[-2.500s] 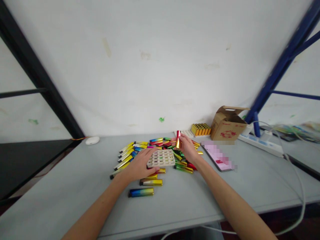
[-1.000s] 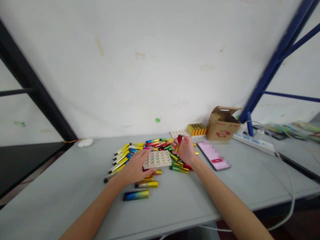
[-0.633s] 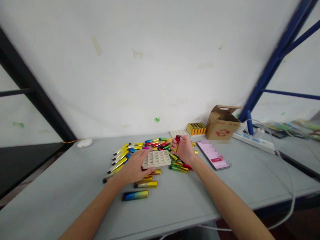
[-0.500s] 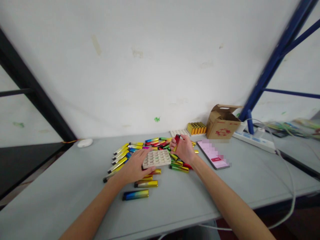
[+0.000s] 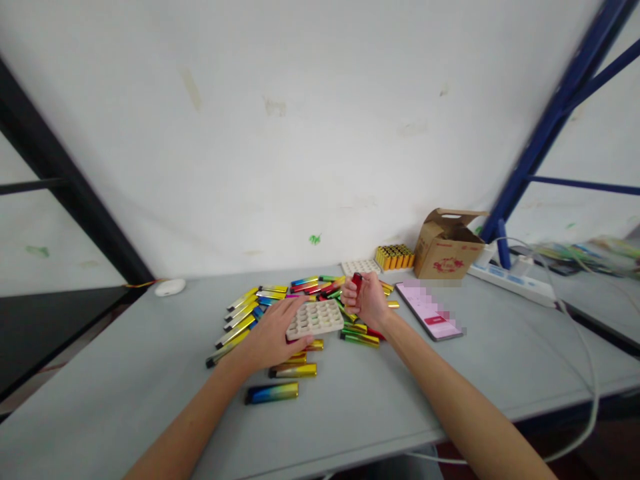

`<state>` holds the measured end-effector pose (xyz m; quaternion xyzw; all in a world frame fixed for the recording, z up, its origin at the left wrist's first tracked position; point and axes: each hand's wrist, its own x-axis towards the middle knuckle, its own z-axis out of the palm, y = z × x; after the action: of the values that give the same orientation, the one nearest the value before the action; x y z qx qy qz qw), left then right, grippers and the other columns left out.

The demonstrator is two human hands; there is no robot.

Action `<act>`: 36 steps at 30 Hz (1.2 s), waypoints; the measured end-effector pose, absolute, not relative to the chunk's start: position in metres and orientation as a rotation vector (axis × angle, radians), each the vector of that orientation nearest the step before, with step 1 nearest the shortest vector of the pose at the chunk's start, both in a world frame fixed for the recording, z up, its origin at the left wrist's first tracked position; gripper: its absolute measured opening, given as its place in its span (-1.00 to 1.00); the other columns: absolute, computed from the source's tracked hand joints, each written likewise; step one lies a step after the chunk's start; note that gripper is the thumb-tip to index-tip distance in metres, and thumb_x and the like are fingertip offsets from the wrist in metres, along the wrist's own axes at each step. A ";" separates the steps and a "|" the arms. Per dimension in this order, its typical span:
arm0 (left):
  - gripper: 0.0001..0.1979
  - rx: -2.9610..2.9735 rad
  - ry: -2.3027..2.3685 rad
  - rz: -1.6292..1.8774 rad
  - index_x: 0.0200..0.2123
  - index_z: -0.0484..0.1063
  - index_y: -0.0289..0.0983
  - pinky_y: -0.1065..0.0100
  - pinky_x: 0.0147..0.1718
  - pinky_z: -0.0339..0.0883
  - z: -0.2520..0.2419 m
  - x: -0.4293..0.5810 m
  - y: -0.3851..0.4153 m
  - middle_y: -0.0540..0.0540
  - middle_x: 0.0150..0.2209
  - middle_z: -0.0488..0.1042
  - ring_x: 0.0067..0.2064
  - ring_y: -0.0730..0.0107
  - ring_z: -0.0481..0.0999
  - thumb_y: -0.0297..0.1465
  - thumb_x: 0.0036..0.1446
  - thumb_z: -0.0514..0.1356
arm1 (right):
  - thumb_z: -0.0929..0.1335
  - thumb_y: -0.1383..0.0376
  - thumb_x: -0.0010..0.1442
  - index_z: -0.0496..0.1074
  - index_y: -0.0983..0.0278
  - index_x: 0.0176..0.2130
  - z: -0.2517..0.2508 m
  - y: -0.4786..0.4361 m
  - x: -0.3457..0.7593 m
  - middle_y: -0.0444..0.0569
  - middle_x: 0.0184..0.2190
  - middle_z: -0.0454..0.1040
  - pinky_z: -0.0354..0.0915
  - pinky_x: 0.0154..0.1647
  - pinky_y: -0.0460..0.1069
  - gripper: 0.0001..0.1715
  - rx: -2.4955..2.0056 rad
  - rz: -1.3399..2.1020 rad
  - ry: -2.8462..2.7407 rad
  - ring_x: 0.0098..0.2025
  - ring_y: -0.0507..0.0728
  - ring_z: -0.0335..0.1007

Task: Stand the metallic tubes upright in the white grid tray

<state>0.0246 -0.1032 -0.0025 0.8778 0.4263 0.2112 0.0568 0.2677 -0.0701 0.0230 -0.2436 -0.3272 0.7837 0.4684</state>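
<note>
My left hand [image 5: 273, 337] grips the left edge of a white tray with rows of holes [image 5: 316, 319], thumb at the near side and fingers at the far side. The tray is held above several lighters. My right hand [image 5: 369, 299] is closed around a red lighter [image 5: 357, 280], held roughly upright just right of the tray; its lower part is hidden by the fingers. Shiny lighters lie around both hands, among them silver-yellow ones [image 5: 235, 339] at the left, a green-yellow one [image 5: 360, 339] below my right hand, and a blue-yellow one [image 5: 273, 393] nearest me.
Against the wall stand a second white holed tray [image 5: 360, 267], a tray filled with yellow lighters [image 5: 395, 257] and an open cardboard box [image 5: 447, 250]. A phone [image 5: 429, 311] lies to the right, near a power strip [image 5: 515, 283] with cables. A white case [image 5: 170, 287] sits far left.
My right fingers have curled further around the red lighter, so less of its lower part shows. The left hand and the tray stay nearly in place.
</note>
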 end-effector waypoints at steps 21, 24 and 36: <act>-0.34 2.670 1.301 0.659 0.28 0.16 -0.21 0.01 0.22 0.16 -0.007 0.023 -0.102 -0.24 0.26 0.27 0.26 0.03 0.25 -0.15 0.16 0.21 | 0.16 0.16 0.08 0.08 0.21 -0.48 0.021 -0.077 0.255 -0.26 -0.59 -0.07 -0.24 -0.68 -0.16 -0.80 -0.634 1.888 -0.948 -0.62 -0.03 -0.22; -0.35 2.675 1.286 0.670 0.27 0.18 -0.21 0.02 0.22 0.16 -0.006 0.023 -0.102 -0.23 0.25 0.28 0.25 0.03 0.26 -0.15 0.16 0.21 | 0.15 0.12 0.08 0.07 0.21 -0.49 0.020 -0.077 0.256 -0.26 -0.60 -0.06 -0.26 -0.68 -0.15 -0.76 -0.637 1.897 -0.939 -0.62 -0.03 -0.22; -0.40 2.710 1.274 0.662 0.24 0.22 -0.20 0.04 0.21 0.18 -0.007 0.023 -0.101 -0.22 0.23 0.31 0.23 0.05 0.28 -0.17 0.17 0.20 | 0.15 0.15 0.06 0.08 0.21 -0.50 0.021 -0.080 0.251 -0.26 -0.62 -0.05 -0.22 -0.70 -0.16 -0.79 -0.657 1.849 -0.872 -0.63 -0.03 -0.24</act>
<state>0.0233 -0.1009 -0.0074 0.8831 0.4150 0.2158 0.0373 0.2506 -0.0805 0.0207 -0.2688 -0.3569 0.7570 0.4769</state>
